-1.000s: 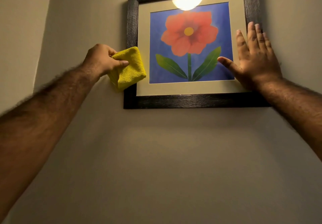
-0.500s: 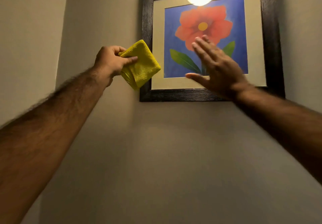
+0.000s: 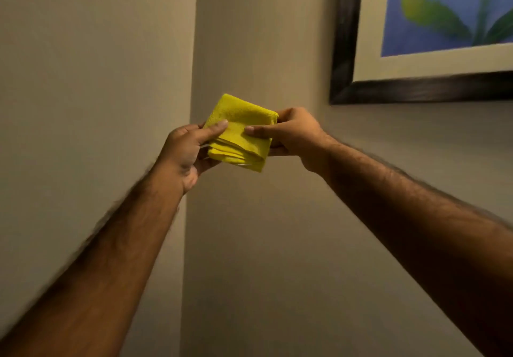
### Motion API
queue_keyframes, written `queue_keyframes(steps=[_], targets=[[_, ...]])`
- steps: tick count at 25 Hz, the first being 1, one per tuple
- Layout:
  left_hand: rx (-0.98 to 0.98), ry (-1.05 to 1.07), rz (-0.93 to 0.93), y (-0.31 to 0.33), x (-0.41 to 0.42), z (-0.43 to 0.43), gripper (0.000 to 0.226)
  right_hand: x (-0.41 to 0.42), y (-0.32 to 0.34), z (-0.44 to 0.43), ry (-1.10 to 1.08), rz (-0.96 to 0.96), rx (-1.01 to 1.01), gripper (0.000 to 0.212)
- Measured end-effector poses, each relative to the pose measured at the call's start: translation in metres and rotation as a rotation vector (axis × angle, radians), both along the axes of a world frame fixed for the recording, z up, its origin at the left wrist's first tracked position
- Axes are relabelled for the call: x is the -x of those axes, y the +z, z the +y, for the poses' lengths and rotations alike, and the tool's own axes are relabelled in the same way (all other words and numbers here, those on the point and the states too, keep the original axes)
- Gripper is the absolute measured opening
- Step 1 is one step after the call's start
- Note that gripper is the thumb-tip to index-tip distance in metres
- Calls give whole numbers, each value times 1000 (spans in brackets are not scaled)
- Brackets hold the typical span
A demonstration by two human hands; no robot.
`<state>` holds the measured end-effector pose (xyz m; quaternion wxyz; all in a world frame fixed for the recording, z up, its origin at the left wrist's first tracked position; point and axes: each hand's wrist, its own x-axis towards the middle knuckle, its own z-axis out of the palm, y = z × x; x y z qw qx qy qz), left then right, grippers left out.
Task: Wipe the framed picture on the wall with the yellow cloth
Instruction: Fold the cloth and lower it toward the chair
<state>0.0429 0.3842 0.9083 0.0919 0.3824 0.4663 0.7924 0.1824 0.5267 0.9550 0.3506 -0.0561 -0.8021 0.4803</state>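
Both hands on the yellow cloth point(image 3: 240, 131) now, out in front of the wall corner, below and to the left of the framed picture point(image 3: 424, 84). The left hand point(image 3: 184, 151) has its grip closed on the cloth's left edge, thumb flat on top, fingers tucked underneath. The right hand point(image 3: 294, 134) pinches the right edge the same way, thumb on top near the middle. The cloth is folded into a thick square pad, with several layers showing along its near edge.

The cloth is well clear of the picture: no contact with glass or frame. Only the picture's lower left corner is in view, a dark frame point(image 3: 344, 51), a pale mount and a bit of blue with green leaves.

This looks like a refold or a handover between hands. To do it well, keep those layers stacked and square so a flat face meets the glass, and turn a fresh side outward. Settle on one firm grip with fingers spread behind the pad before going up. Then press lightly on the picture: it hangs on the wall, and a hard push near that corner could tilt it.
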Motion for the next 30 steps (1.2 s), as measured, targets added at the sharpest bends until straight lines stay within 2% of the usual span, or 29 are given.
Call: queue_keyframes(steps=[2,6,9,13,14,17,24,30], targets=[[77,-13,-55,-44,22,-27,20,29,-32,-4,56,-96,47,46],[197,35,-169,-139,58,-76,37,95,-116,-20,161,-295,108,46],[214,163,-304,-216,80,-111,26,145,-196,-41,328,-520,204,44],[281,315,-511,-331,99,-167,30,197,-322,-78,535,-873,307,8],[307,347,-568,-363,102,-185,32,211,-358,-92,546,-922,317,8],[382,415,-734,-458,106,-233,33,242,-460,-137,544,-1040,362,11],[518,563,-1086,-659,88,-329,16,264,-684,-247,632,-1334,541,25],[677,696,-1315,-815,60,-377,30,247,-841,-311,594,-1514,553,46]])
